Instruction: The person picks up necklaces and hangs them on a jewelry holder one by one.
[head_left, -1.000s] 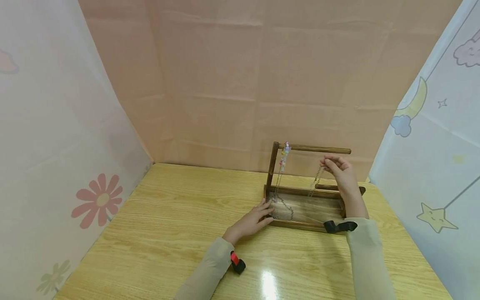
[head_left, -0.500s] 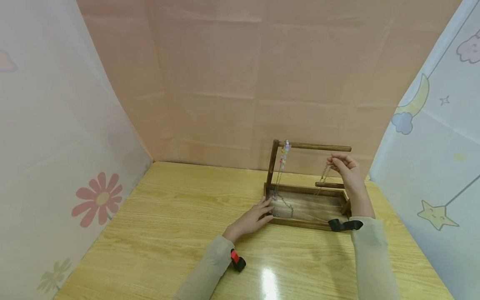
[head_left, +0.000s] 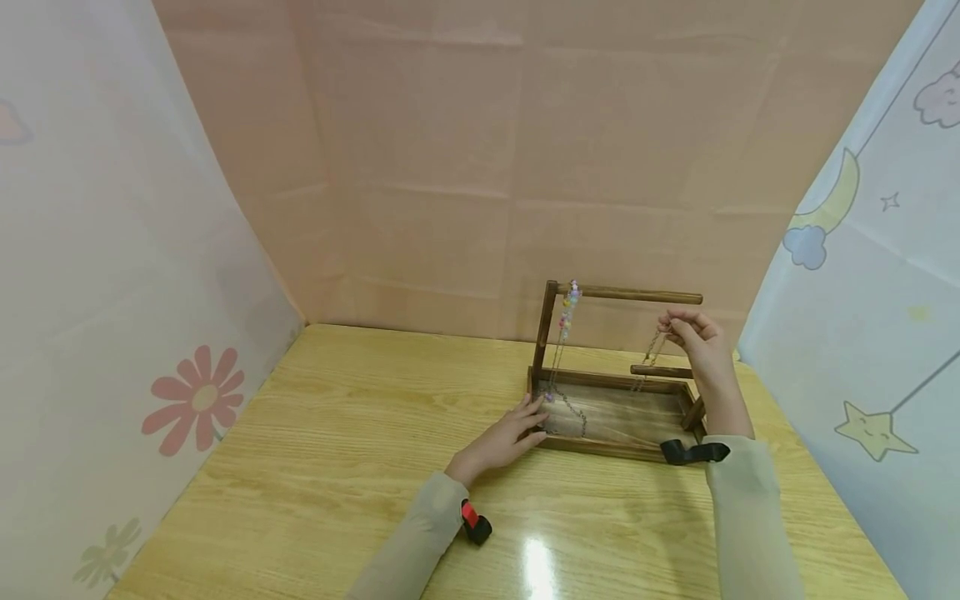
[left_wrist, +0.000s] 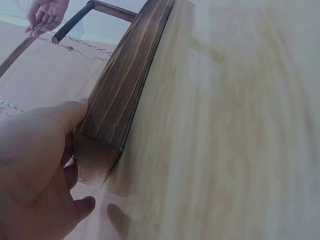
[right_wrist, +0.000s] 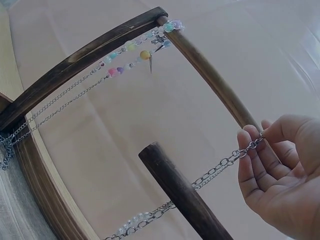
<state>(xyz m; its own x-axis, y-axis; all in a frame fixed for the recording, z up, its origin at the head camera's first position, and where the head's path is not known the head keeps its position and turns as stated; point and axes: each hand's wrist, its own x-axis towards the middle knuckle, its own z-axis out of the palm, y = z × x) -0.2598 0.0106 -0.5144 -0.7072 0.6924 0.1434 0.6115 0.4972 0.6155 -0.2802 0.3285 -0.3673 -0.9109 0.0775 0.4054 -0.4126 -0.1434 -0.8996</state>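
Observation:
A dark wooden jewelry stand (head_left: 600,450), a shallow tray with two bars, stands right of the middle. My left hand (head_left: 502,437) grips its front left corner, thumb on the front wall and fingers round the end (left_wrist: 40,165). My right hand (head_left: 701,337) pinches one end of a silver chain necklace (right_wrist: 215,172) between thumb and fingertips. From there the chain hangs slanting down left, and the short lower bar (right_wrist: 185,195) crosses in front of it in the right wrist view. Pearly beads (right_wrist: 132,222) show lower on the chain.
A pastel beaded necklace (right_wrist: 120,70) hangs at the left end of the upper bar (head_left: 637,295), its chain trailing into the tray. The upright (head_left: 543,333) rises at the stand's left. Light wooden table (head_left: 337,417) surrounds it, with hanging cloths behind and at both sides.
My right hand has moved a little to the right with the chain necklace, whose strands now overlap the lower bar's free end. The left hand keeps its place on the corner.

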